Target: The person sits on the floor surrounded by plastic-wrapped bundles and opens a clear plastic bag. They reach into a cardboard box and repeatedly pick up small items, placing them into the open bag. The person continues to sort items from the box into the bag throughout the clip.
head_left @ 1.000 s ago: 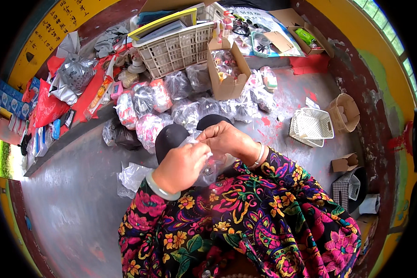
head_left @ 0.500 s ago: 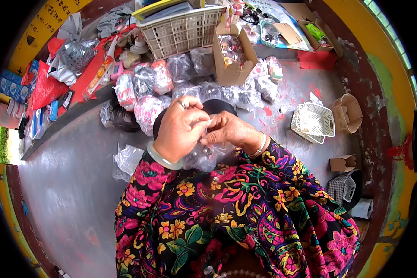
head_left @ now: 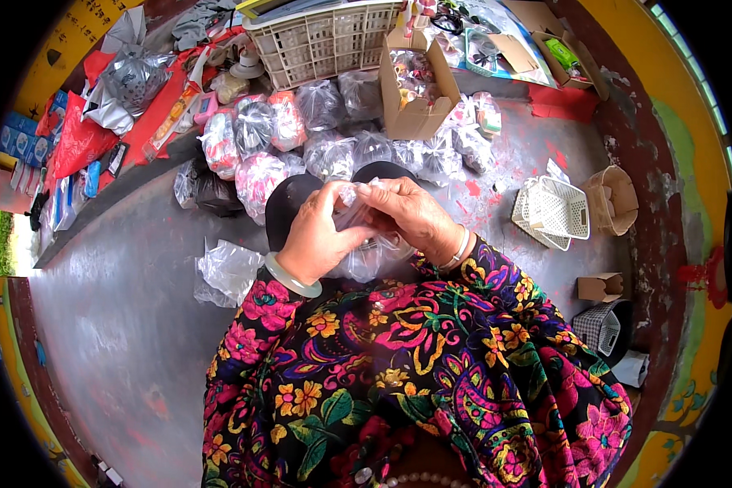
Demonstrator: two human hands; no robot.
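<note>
Both hands, left (head_left: pixel 321 236) and right (head_left: pixel 411 215), pinch a clear bag (head_left: pixel 366 256) above the floor (head_left: pixel 114 325); slippery plastic could slip, spilling contents.

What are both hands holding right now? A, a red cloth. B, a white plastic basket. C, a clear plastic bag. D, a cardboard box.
C: the left hand and the right hand pinch the top of a clear plastic bag between them, while the cardboard box and the small white basket lie apart on the floor.
</note>
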